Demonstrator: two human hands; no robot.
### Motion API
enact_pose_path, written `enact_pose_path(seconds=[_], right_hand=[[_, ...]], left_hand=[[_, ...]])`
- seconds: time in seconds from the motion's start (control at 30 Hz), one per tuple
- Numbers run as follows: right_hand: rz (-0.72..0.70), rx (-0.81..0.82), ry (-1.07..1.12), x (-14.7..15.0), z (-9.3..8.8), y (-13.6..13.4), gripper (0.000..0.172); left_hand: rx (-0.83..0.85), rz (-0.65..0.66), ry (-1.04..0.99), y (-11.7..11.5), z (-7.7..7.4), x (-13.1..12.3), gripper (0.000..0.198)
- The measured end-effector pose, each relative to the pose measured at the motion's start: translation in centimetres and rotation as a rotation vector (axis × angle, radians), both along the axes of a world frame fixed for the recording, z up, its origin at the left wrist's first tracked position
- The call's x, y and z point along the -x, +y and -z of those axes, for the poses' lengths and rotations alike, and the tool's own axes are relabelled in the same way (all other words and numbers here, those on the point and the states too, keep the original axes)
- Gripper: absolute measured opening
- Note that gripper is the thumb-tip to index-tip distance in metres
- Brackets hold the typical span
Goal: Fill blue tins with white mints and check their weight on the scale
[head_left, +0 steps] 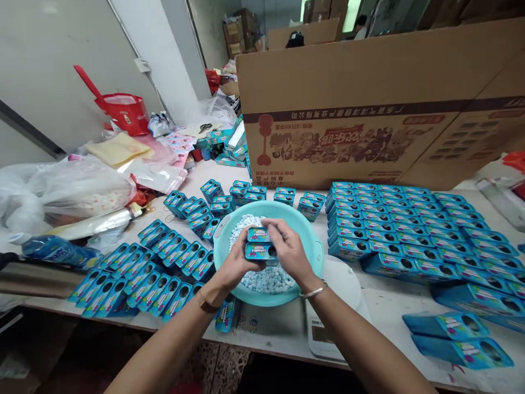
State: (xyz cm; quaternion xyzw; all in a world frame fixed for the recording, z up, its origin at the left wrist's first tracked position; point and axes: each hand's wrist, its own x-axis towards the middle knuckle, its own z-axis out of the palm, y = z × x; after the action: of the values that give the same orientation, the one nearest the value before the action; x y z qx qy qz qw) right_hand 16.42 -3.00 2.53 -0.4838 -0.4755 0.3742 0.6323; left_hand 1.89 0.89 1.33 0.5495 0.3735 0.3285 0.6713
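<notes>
My left hand (238, 260) is closed around two small blue candy boxes, one above the other in view, held over the turquoise bowl (316, 235). The nearer candy box (257, 252) shows a dark round hole at its right end. My right hand (289, 246) has its fingers bent over the right end of the farther candy box (257, 235), hiding that end. Pale blue and white round candies (268, 280) fill the bowl below both hands. A bracelet circles my right wrist.
Rows of blue boxes stand left (153, 273) and right (377, 219) of the bowl. A white scale (342, 284) sits right of it. Behind rises a large cardboard carton (361, 98). Plastic bags (74, 191), a blue bottle (53, 247) and a red bag (125, 113) lie left.
</notes>
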Motion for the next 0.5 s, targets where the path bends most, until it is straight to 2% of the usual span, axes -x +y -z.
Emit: enact_pose_path(seconds=[0.1, 0.27, 0.33, 0.4, 0.5], right_hand=[[0.001, 0.007, 0.049, 0.4, -1.0, -1.8, 0.049], [-0.083, -0.052, 0.017, -1.8, -1.6, -4.8, 0.066], [0.003, -0.086, 0.010, -2.4, -1.6, -6.3, 0.070], [0.059, -0.072, -0.069, -2.3, -1.2, -8.4, 0.072], [-0.026, 0.030, -0.193, -1.0, -0.4, -11.6, 0.074]], left_hand=[[0.166, -0.066, -0.156, -2.8, -0.1, -0.5, 0.096], [0.280, -0.110, -0.335, -6.8, -0.3, -1.1, 0.099], [0.249, -0.077, -0.380, -8.0, -0.5, -0.7, 0.096], [0.150, -0.032, -0.408, -9.2, -0.7, -0.1, 0.087], [0.032, 0.031, -0.410, -10.8, -0.5, 0.5, 0.075]])
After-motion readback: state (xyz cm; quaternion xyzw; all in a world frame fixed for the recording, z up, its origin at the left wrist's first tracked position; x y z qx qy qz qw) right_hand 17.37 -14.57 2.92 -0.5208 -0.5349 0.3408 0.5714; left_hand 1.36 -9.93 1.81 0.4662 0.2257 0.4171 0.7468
